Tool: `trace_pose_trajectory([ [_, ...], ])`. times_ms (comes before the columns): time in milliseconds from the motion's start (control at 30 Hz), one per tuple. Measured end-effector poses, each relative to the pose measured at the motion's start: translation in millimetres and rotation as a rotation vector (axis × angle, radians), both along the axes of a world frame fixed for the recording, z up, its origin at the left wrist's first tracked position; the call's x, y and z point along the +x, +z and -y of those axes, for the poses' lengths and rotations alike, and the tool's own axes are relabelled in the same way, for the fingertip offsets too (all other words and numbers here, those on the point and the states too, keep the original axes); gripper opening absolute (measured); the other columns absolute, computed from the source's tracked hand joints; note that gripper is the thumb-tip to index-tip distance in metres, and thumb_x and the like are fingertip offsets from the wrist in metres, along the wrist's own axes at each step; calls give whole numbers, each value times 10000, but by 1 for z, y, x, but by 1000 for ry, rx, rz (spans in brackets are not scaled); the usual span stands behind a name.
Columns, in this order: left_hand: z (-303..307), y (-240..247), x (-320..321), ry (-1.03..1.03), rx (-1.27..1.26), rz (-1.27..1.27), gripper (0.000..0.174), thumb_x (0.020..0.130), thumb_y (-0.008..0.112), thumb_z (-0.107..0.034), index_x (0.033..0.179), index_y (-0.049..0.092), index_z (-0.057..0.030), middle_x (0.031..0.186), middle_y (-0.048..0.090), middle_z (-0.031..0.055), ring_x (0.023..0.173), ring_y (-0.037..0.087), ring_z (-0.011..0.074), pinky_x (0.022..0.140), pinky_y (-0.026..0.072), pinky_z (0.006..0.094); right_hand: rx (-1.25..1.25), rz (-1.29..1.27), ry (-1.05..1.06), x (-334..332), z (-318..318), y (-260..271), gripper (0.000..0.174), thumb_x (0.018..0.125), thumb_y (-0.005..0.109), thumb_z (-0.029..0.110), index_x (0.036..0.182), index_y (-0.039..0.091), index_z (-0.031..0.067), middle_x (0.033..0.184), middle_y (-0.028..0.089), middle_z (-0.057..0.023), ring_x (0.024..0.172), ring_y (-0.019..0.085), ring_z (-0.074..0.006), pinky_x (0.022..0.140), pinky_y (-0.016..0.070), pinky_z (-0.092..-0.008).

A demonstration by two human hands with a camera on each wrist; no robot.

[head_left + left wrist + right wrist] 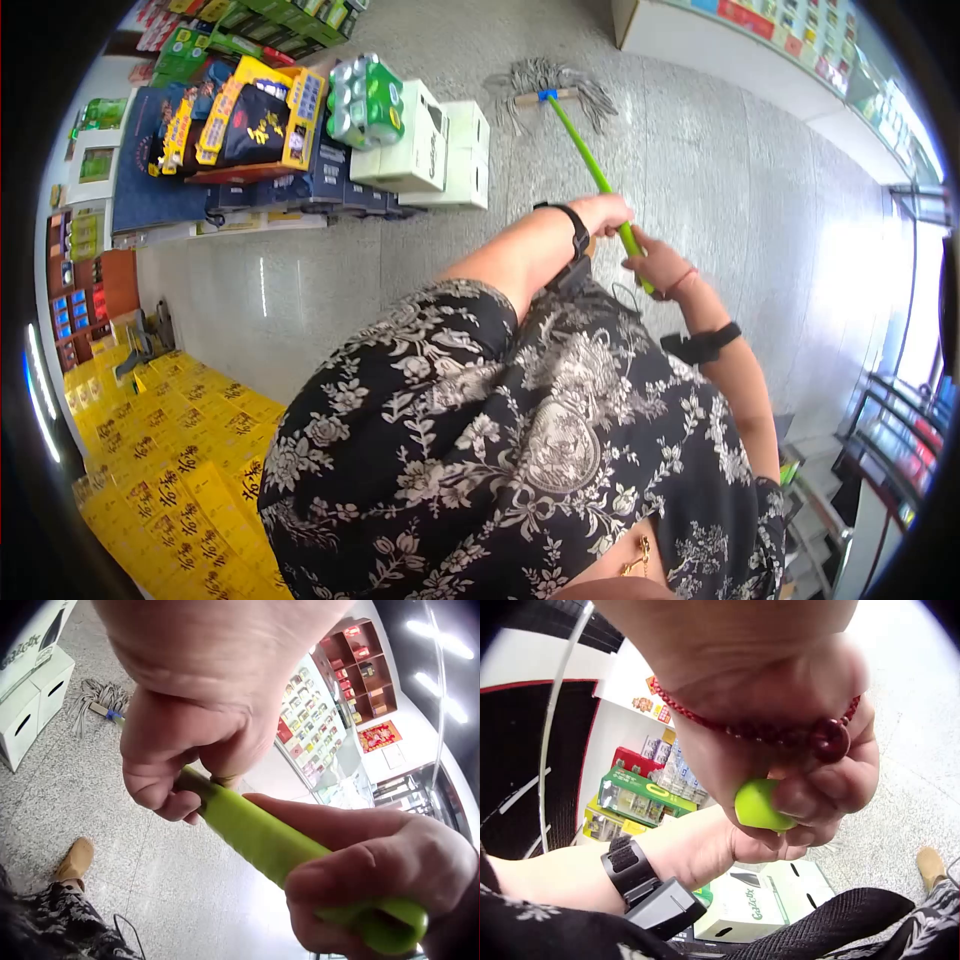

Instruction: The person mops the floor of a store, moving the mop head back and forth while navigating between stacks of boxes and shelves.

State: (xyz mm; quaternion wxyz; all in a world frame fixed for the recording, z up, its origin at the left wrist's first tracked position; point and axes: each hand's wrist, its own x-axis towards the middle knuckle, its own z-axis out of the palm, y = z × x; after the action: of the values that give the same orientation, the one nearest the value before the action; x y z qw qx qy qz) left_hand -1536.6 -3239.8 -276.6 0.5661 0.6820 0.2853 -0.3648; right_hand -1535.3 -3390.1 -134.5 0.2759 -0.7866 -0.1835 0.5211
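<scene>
A green mop handle point(585, 150) runs from the person's hands up to a grey string mop head point(555, 88) lying on the floor. The left hand point(604, 212) grips the handle farther up; in the left wrist view its fingers point(161, 791) curl round the green grip point(251, 836). The right hand point(662, 266) holds the end of the handle, fingers wrapped round it in the left wrist view. In the right wrist view the right hand point(802, 765) has the green handle end point(763, 805) poking out of its curled fingers, and a red cord bracelet circles that wrist.
White cartons point(465, 150) and a green can pack point(368, 102) stand left of the mop head, beside stacked goods. Yellow boxes point(190, 470) cover the lower left. A glass display counter point(770, 70) stands at the upper right. A shoe point(76, 859) rests on the speckled floor.
</scene>
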Motion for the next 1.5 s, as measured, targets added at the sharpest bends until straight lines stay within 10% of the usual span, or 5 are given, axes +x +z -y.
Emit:
trace_pose_trajectory([
  [433,-118,45,138,391,-41,68,234,796,484,-230,713,533,-17,570,492,70,441,444,143,382,342,283,-32,-117,269,187,-131,43,609,752,575,172,1308,332,114,632,505,-48,495,495,-129,382,380,-286],
  [533,-146,46,155,401,-29,99,242,797,482,-238,716,536,-17,568,491,67,453,457,152,390,352,289,-2,-102,269,208,-159,47,400,742,561,170,1113,433,92,588,489,-73,395,466,-171,309,347,-298],
  [767,-220,28,213,518,31,132,257,787,477,-238,695,559,-12,576,527,91,454,478,169,394,359,306,-23,-91,424,278,-240,47,433,744,560,168,1147,407,125,585,486,-76,362,448,-171,303,347,-297],
  [867,-258,25,242,522,40,134,264,771,497,-241,672,570,-7,559,541,105,434,485,176,387,359,310,-97,-42,516,312,-279,40,701,762,566,191,1364,209,205,570,477,-62,355,426,-150,303,342,-279],
  [1500,-472,68,299,998,10,96,201,794,508,-198,705,536,-20,567,495,62,440,442,148,392,331,283,44,-12,869,414,-530,34,504,753,555,167,1215,358,121,649,520,-110,370,480,-185,311,374,-308],
])
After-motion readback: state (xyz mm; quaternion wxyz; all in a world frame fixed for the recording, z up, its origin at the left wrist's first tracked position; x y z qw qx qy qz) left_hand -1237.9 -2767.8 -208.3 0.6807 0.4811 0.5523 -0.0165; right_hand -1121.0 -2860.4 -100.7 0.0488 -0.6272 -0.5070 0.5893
